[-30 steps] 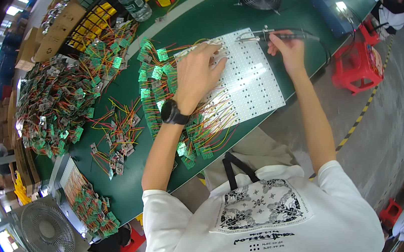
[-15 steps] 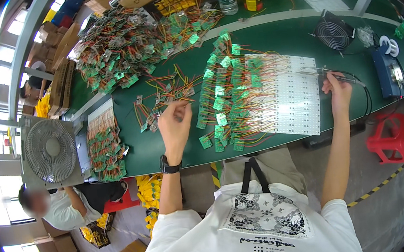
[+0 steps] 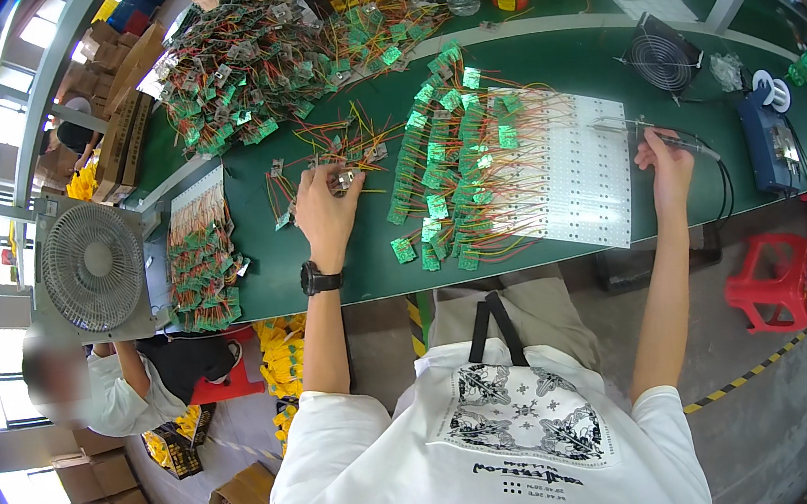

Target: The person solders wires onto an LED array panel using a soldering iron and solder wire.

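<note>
In my left hand, closed, is a small silver-and-green circuit board, pinched above the loose wired boards on the green bench. My right hand grips a soldering iron trailing a black cable. Its thin metal end points left over the right edge of a white perforated panel. Red and yellow wires run from that panel to overlapping rows of small green circuit boards on its left.
A big heap of wired boards lies at the far left, near a second loaded panel. A desk fan stands left, beside a seated person. Rightward are a small black fan, a blue box and a solder spool.
My left hand has turned, and a silver-and-green board now shows in its fingers. My right hand stays by the panel's edge with the iron. The whole view has shifted slightly.
</note>
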A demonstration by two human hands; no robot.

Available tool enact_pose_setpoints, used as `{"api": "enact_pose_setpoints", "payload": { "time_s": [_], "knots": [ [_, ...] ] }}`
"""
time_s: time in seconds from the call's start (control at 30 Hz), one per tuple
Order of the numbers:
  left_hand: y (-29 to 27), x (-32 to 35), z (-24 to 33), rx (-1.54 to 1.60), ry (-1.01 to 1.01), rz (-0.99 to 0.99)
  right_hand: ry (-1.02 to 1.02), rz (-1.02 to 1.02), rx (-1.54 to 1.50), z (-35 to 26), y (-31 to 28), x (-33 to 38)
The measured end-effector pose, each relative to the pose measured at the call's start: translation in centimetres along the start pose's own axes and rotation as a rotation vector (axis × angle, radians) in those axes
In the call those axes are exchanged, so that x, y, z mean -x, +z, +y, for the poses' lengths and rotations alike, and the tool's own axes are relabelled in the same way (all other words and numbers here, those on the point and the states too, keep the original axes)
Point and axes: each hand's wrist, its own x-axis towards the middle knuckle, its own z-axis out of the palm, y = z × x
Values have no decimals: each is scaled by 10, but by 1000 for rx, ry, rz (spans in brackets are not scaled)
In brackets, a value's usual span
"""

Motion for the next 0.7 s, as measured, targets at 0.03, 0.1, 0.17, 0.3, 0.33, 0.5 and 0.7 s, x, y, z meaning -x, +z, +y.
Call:
{"api": "enact_pose_setpoints", "payload": {
  "time_s": [0.03, 0.1, 0.17, 0.3, 0.33, 0.5, 0.7],
  "knots": [
    [-1, 1, -1, 32, 47, 27, -3, 3, -3, 0, 0, 1],
    [-6, 0, -5, -12, 101, 33, -7, 1, -7, 0, 0, 0],
    [-12, -4, -11, -59, 155, 38, -3, 8, -2, 0, -1, 1],
    [-21, -29, -37, 237, -53, -136, -8, -8, -4, -1, -1, 0],
    [-24, -37, -45, 357, -101, -199, -7, -10, -7, -2, 1, 1],
    [-38, -69, -57, 770, -336, -194, -4, 16, -26, -2, -2, 1],
    [-36, -78, -82, 1357, -554, -76, -10, 7, -28, -3, -1, 1]
  ]
}}
